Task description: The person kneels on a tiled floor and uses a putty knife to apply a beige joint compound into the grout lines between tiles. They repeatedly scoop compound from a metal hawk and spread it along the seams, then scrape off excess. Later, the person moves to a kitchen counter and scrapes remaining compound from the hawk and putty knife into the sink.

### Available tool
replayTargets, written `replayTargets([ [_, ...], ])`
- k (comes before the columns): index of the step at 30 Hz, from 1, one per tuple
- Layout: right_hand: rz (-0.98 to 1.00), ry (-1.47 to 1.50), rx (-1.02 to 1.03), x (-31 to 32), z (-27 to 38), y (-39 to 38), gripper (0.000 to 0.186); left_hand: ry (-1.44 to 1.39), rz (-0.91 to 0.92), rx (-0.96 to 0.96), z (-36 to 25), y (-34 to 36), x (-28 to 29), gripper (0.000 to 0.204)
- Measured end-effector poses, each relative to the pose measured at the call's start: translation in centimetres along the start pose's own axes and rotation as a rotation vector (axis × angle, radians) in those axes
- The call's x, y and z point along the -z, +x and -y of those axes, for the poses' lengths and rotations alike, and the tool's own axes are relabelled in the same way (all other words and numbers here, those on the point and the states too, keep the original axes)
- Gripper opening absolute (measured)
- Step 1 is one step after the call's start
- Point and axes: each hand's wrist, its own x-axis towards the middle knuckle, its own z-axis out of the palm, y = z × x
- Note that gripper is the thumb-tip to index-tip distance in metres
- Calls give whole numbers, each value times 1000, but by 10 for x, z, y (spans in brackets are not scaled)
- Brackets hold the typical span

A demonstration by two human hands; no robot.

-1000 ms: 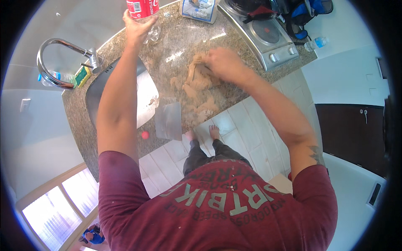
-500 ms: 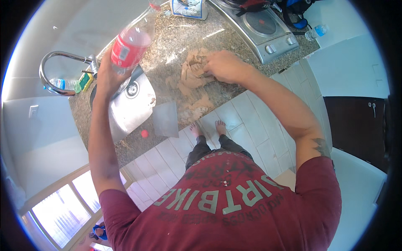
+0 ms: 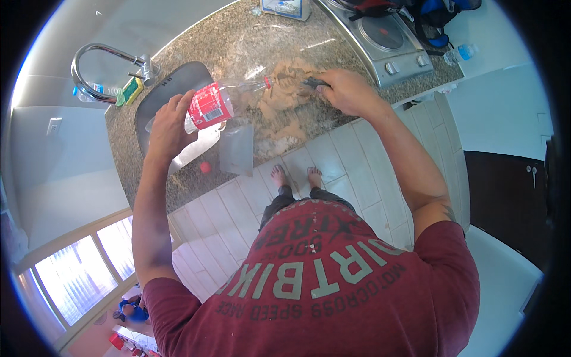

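My left hand (image 3: 171, 126) is closed around the base of a clear plastic bottle (image 3: 212, 107) with a red label. The bottle lies tipped nearly level, its neck pointing right, and the red-ringed mouth is over the edge of a mound of tan, mortar-like mix (image 3: 288, 95) on the granite counter. My right hand (image 3: 351, 94) grips a dark-handled tool (image 3: 314, 83) at the right side of the mound. The tool's working end cannot be made out against the mix. A small red bottle cap (image 3: 206, 167) sits by the counter's front edge.
A steel sink (image 3: 193, 70) with a curved faucet (image 3: 95, 47) is at left, a sponge (image 3: 132, 90) behind it. One translucent sheet (image 3: 237, 149) overhangs the front edge. At far right are a cooktop (image 3: 380, 33), a backpack (image 3: 434, 24) and a water bottle (image 3: 461, 54).
My left hand has lowered the bottle and tipped it from upright to nearly level, mouth toward the mix. My right hand has shifted slightly right, and the tool's dark handle now shows.
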Motion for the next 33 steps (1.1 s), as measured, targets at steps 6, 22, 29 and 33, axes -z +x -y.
replayTargets([
  [6,-33,238,-218,3,-10,-10,28,55,-16,-37,0,-1,-13,97],
  [22,-364,704,-625,-47,-112,-17,38,-250,-69,-14,12,-8,-34,93],
  [29,-286,658,-514,-56,-120,7,38,-440,-210,76,22,-7,-40,95],
  [33,-253,416,-422,-69,-86,72,38,-516,-281,118,27,18,-32,95],
])
